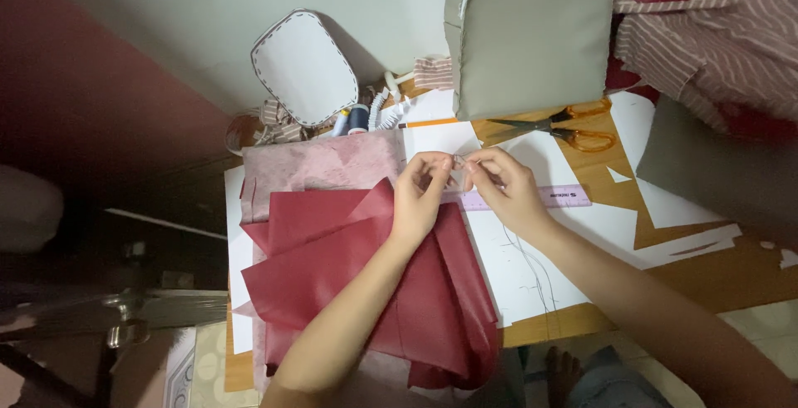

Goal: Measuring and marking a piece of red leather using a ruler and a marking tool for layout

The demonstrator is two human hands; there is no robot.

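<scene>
My left hand (418,194) and my right hand (502,184) meet above the table, fingertips pinching together on a small pale thing (460,162) between them; it is too small to tell what it is. Below my left hand lies a stack of dark red fabric pieces (332,267), fanned out over a pink mottled fabric (324,167). A purple ruler (565,197) lies under my right hand on white paper sheets (532,267).
Orange-handled scissors (565,128) lie at the back beside a grey-green padded panel (532,34). A white stitched-edge panel (303,67), thread spools (353,119) and a pencil (428,123) stand behind. Striped cloth (706,34) is piled at the right. The wooden table (715,279) shows at the right.
</scene>
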